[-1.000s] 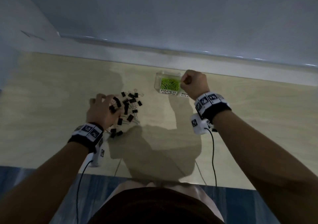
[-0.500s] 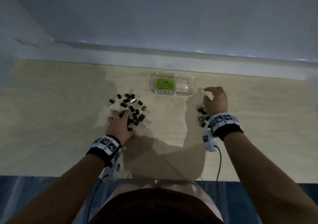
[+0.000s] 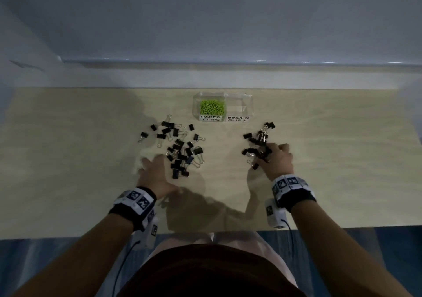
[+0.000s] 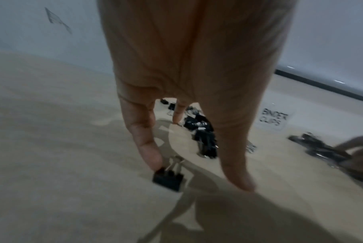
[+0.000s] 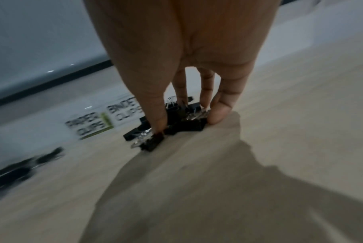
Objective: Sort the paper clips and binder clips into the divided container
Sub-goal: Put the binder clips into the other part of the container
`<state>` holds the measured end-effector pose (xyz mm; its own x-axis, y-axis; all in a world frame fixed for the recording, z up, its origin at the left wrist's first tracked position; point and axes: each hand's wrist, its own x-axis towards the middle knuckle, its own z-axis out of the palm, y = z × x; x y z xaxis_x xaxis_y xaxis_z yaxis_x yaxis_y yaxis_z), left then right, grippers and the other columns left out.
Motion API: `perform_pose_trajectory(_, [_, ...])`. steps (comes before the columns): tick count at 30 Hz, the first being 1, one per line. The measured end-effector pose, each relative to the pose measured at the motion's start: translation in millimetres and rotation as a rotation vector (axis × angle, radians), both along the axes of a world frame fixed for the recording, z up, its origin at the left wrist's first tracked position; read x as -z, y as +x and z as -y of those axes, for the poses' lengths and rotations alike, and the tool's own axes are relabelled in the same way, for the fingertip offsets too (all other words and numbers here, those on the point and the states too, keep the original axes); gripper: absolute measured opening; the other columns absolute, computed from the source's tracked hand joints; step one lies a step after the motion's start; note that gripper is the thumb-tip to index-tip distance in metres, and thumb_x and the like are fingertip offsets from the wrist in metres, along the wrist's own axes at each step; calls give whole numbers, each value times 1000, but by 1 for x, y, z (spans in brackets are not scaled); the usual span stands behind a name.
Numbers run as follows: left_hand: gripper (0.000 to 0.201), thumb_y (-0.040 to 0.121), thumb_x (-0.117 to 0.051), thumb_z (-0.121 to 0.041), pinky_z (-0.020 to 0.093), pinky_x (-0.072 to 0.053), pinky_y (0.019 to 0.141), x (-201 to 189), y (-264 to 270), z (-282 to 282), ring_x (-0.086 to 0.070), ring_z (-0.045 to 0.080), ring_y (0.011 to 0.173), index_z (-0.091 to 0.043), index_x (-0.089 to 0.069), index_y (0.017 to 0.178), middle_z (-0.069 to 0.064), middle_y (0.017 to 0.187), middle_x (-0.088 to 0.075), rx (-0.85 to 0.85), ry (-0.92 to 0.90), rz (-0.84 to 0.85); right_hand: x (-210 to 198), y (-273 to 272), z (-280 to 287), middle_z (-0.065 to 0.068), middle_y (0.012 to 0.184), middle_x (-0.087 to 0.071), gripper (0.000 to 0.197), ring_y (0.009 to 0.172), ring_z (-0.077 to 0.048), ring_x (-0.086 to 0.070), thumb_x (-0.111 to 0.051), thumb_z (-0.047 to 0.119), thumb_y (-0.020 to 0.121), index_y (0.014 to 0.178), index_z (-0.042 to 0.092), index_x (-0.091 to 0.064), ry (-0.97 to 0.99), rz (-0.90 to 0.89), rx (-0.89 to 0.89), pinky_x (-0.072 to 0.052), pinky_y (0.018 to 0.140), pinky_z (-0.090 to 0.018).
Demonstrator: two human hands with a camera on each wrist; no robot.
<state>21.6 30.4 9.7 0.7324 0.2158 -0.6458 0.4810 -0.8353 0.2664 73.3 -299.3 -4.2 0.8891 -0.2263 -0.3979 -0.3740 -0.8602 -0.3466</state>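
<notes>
A clear divided container (image 3: 249, 104) stands at the back of the table. Its left compartment, labelled PAPER CLIPS, holds green paper clips (image 3: 212, 106); the right one, labelled BINDER CLIPS (image 3: 238, 118), looks empty. A large scatter of black binder clips (image 3: 180, 148) lies left of centre, and a smaller cluster (image 3: 257, 141) lies to the right. My left hand (image 3: 151, 166) rests beside the left scatter with straight, spread fingers; one clip (image 4: 168, 178) lies at a fingertip. My right hand (image 3: 267, 157) closes thumb and fingers round the near clips (image 5: 184, 121) of the right cluster.
The pale wooden table (image 3: 68, 159) ends at a white wall behind the container, and its front edge runs just before my body. Camera units with cables hang under both wrists. The right wrist view is blurred.
My right hand has come back from the container to the right cluster and closed on clips there. My left hand has slid off the left scatter to its near-left side and spread flat.
</notes>
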Motion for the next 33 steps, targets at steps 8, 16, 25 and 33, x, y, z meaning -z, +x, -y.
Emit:
perform_pose_trajectory(8, [67,69,-76,-8,36,-50,88,2,7,32,-58,33,94,-12,-40,125,16,121,-38,38,-89,229,-1,-11,-57,-10,115,-46,51,99,-34,-52,-71,20,74,121,21,-51,165,67,-227,-50,88,-43])
perform_pose_trajectory(16, [75,73,-73,-34,39,-47,91,5,-6,24,-37,26,120,-25,-35,136,4,132,-36,246,-9,345,-5,-7,-51,-3,105,-45,47,86,-24,-53,-76,17,67,106,23,-50,226,56,-241,-45,78,-28])
perform_pose_trajectory(25, [27,80,-68,-22,36,-49,91,5,8,48,-51,23,100,-24,-59,105,6,115,-46,216,-113,363,-6,-4,-48,-2,98,-47,42,82,-26,-55,-77,28,68,99,22,-50,250,111,-306,-52,76,-36])
perform_pose_trajectory(33, [19,76,-68,-8,28,-49,80,7,28,53,-55,18,84,-17,-60,91,5,100,-54,157,-238,434,-5,0,-41,-3,92,-59,35,77,-24,-62,-73,11,67,89,23,-49,323,147,-259,-57,69,-38])
